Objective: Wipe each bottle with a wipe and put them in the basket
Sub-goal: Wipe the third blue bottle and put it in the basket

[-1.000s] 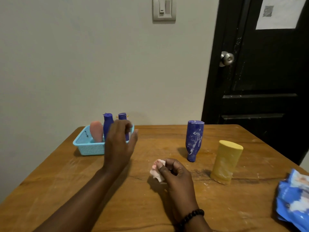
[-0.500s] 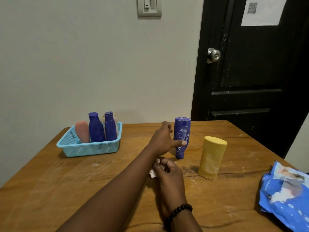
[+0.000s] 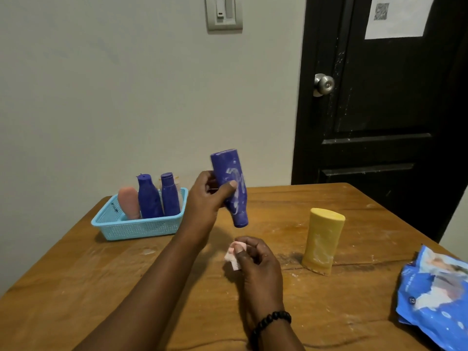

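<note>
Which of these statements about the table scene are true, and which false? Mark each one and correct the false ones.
1. The left hand holds the blue bottle above the table. True.
2. The yellow bottle lies in the basket. False: it stands on the table.
3. The right hand pinches a wipe. True.
4. The basket holds nothing. False: several bottles stand in it.

Both forearms are bare, with no sleeves in view. A bracelet of round black beads (image 3: pixel 269 323) circles the right wrist; the left wrist carries nothing.
</note>
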Demonstrator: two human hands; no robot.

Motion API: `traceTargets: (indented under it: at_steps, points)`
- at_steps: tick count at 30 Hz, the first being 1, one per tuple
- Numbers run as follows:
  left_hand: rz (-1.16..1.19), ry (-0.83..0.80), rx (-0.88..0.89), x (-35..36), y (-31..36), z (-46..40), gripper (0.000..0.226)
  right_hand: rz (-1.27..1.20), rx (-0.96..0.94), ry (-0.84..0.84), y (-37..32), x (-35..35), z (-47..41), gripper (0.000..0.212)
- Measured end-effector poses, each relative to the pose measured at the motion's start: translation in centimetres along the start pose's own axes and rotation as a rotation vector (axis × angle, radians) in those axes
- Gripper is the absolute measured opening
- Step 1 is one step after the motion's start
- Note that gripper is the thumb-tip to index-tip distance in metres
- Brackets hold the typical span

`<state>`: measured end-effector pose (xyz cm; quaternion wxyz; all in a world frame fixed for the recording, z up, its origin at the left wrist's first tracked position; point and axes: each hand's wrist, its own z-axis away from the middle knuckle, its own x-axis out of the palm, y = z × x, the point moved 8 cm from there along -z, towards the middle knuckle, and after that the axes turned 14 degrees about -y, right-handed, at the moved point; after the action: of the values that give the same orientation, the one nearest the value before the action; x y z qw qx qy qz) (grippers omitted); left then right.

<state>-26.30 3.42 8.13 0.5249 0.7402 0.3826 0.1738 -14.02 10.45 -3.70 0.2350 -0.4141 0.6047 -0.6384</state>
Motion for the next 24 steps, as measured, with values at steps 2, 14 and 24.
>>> traceTargets:
  at_steps: [2,14,24]
  points:
    - [0.103,0.094,0.007,-2.6,0.4,2.6,0.024,-0.033,0.016,0.015,0.2,-0.1,0.1,0.007]
    - [0.564,0.214,-0.226,-4.3,-5.4,11.0,0.044,0.081,-0.015,-0.057,-1.4,-0.1,0.9,0.028]
    - [0.586,0.137,-0.225,-4.3,-6.2,10.3,0.031,0.347,-0.271,-0.113,-5.3,2.4,2.3,0.018]
